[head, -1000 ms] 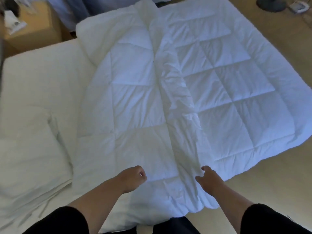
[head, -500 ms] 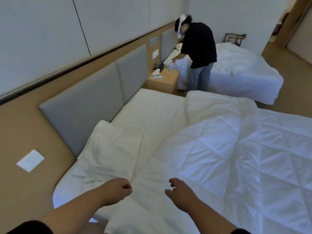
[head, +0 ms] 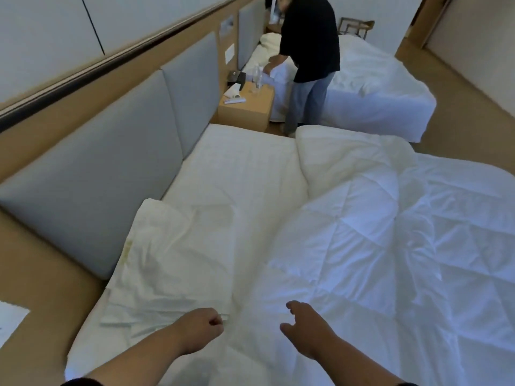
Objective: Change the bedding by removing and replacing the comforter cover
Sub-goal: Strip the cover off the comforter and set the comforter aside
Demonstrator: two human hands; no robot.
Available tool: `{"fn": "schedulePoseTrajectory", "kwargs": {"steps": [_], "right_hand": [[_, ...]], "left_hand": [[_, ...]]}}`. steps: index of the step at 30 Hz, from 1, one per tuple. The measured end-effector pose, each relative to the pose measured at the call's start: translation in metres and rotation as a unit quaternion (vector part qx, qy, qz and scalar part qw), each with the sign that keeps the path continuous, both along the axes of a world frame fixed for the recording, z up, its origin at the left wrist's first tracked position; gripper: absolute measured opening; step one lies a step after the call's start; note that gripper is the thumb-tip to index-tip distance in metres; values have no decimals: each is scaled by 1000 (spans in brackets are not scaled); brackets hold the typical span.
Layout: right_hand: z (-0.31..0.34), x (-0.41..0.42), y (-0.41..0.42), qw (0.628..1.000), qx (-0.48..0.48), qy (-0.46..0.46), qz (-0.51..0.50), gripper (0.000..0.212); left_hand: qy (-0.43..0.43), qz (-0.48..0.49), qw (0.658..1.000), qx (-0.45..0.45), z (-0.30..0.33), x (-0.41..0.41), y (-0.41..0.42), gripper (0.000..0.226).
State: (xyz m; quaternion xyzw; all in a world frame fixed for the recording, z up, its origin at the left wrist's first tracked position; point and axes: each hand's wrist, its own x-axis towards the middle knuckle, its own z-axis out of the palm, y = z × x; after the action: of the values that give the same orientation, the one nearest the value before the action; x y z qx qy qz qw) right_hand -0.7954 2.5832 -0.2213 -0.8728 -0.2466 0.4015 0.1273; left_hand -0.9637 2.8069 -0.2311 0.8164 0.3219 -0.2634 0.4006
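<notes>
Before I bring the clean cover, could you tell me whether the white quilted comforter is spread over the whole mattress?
No, the white quilted comforter leaves the headboard end bare.

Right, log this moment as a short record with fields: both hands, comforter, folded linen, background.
left hand: fingers curled, over the near edge of the bed; whether it grips cloth is unclear
right hand: fingers loosely curled, above the comforter, holding nothing
comforter: bare, quilted, spread over the right side of the bed, far corner folded over
folded linen: flat on the mattress by the headboard
background: another person bends over the second bed; nightstand between the beds
</notes>
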Motion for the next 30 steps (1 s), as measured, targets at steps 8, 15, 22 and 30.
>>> {"fn": "schedulePoseTrajectory", "kwargs": {"steps": [8,15,22,30], "right_hand": [[-52,36,88,997,-47,-63,-10,58],[-131,136,180,967,3,-234,105,46],[-194,286,203,926,-159,-302,164,47],[-236,425,132,927,-337,-157,49,30]], "left_hand": [[-36,-176,983,23,-60,97,110,20],[-155,-250,945,141,-162,205,120,37],[-135,-294,912,251,-266,339,140,70],[-217,-281,858,372,-336,451,163,89]]}}
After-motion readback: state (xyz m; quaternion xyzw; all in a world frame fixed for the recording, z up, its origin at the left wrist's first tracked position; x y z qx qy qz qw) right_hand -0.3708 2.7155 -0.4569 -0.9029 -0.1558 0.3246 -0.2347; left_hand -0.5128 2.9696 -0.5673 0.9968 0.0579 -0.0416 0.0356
